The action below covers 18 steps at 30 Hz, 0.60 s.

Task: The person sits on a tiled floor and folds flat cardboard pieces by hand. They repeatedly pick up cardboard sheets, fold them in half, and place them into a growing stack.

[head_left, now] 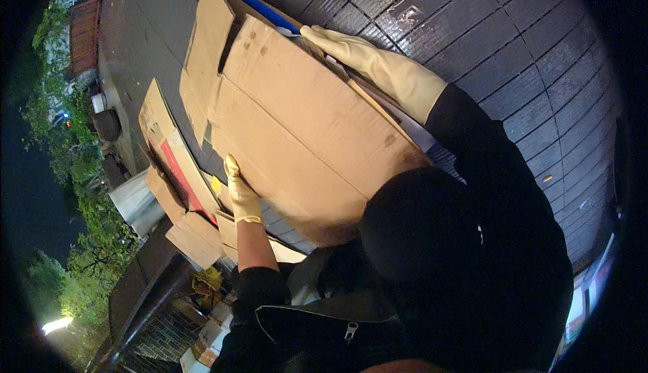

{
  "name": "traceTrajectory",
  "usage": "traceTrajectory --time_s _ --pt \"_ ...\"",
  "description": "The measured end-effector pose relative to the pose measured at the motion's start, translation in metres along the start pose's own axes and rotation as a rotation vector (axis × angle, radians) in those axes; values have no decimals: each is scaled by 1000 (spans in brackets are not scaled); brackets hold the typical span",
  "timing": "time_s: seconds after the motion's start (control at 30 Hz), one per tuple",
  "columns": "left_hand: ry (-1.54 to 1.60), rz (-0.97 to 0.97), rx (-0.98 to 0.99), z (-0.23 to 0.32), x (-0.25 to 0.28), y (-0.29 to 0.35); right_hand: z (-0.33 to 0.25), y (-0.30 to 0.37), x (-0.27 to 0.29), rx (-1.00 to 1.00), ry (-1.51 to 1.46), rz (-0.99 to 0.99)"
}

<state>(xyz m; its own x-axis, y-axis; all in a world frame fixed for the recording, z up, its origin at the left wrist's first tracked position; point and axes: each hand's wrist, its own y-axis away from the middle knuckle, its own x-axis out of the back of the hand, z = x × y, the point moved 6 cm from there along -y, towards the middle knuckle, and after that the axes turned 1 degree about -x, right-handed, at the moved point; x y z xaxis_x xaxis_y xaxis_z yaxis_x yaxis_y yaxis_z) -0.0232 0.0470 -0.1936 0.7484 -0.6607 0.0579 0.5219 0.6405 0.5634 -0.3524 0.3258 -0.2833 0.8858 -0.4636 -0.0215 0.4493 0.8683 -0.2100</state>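
A large flattened cardboard box [297,117] leans in front of me, brown and creased, with a few dark stains and loose flaps at its far end. Other flat sheets lie behind it, among them a blue-edged one [256,5]. My left hand [241,194], in a pale yellow rubber glove, is closed at the box's left edge; some of its fingers are hidden. Along the right edge my right hand [368,66], gloved alike, presses the sheets from the outside with its fingers stretched forward. The stack is held between both hands.
More opened cardboard [179,170] with a red strip stands to the left. Behind it are a pale grey cylindrical container [138,201] and green bushes [88,204]. Cartons [209,339] lie at lower left. Wet, grooved paving [499,56] stretches across the right.
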Motion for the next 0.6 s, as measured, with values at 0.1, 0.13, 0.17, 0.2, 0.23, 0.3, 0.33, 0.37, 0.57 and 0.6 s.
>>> traceTrajectory --time_s 0.1,0.13,0.17,0.2,0.23,0.3,0.33,0.37,0.57,0.6 --pt "-23 13 -31 3 5 -5 11 16 7 -296 -44 -104" --pt "-33 32 -25 6 7 -5 8 21 10 -173 -14 -110" --pt "-53 124 18 6 13 -7 7 29 13 -20 -82 -78" --pt "-119 76 -39 14 12 -7 5 36 17 153 -157 -47" --pt "-182 66 -56 19 12 -8 7 44 21 323 -232 -13" --pt "-240 69 -21 25 15 -10 20 55 24 443 -311 3" --pt "-226 -8 -33 27 11 -10 33 58 24 363 -302 10" --pt "-194 -15 -19 28 12 -11 52 63 19 62 -1231 -182" --pt "-178 35 -78 24 14 -9 38 149 67 -779 -2720 -746" --pt "-184 26 -104 26 11 -7 35 155 86 -477 -2588 -790"
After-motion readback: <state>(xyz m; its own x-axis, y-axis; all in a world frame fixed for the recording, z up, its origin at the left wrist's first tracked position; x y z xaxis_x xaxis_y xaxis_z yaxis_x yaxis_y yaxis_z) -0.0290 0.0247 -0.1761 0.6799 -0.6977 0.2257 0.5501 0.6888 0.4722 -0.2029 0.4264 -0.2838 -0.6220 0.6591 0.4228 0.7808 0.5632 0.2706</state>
